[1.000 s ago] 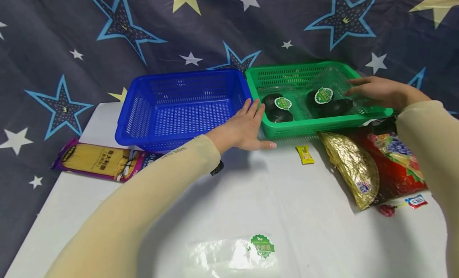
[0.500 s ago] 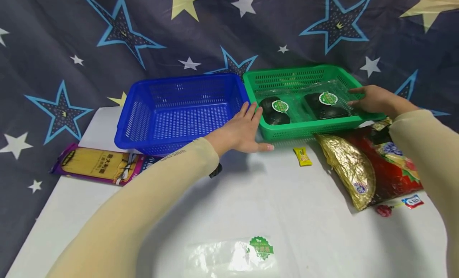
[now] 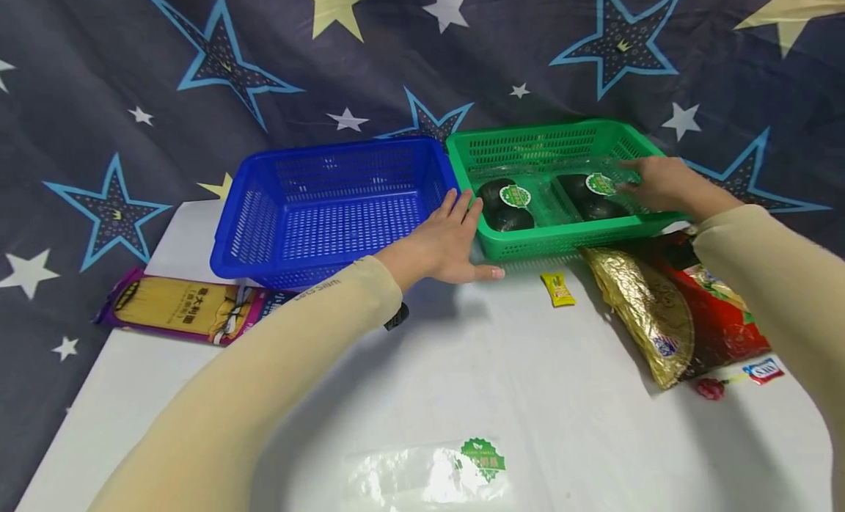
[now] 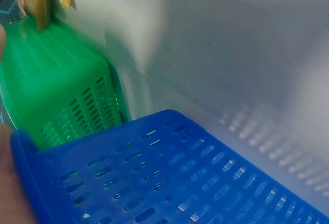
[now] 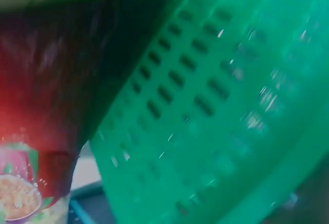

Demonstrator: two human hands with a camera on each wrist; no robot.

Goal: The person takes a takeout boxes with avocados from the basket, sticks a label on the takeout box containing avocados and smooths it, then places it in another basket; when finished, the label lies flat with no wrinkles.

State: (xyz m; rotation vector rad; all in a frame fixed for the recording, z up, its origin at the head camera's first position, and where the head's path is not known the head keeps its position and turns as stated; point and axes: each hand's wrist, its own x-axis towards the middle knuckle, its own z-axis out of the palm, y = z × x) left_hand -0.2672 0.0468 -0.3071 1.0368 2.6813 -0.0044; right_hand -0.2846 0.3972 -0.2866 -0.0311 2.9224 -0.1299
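My left hand (image 3: 445, 240), fingers spread, rests at the near right corner of the blue basket (image 3: 333, 270), where it meets the green basket (image 3: 561, 240). Part of that hand shows in the left wrist view, beside the blue basket (image 4: 154, 167). Inside the green basket are two clear plastic boxes of dark rounded items: a left box (image 3: 515, 196) and a right box (image 3: 601, 185), each with a green-and-white label. My right hand (image 3: 663, 183) reaches over the basket's right side, fingertips at the right box's end, which the hand hides.
A red and gold bag (image 3: 650, 306) lies before the green basket. Nearby are a small yellow packet (image 3: 558, 289) and a red lollipop (image 3: 710, 387). A spaghetti pack (image 3: 181, 306) lies at left, a clear labelled bag (image 3: 429, 475) in front. Star-patterned cloth (image 3: 370, 57) hangs behind.
The right box, tilted up at its far end a second ago, now lies flatter and slightly farther left. My right hand has moved left over it. The left hand has stayed put.
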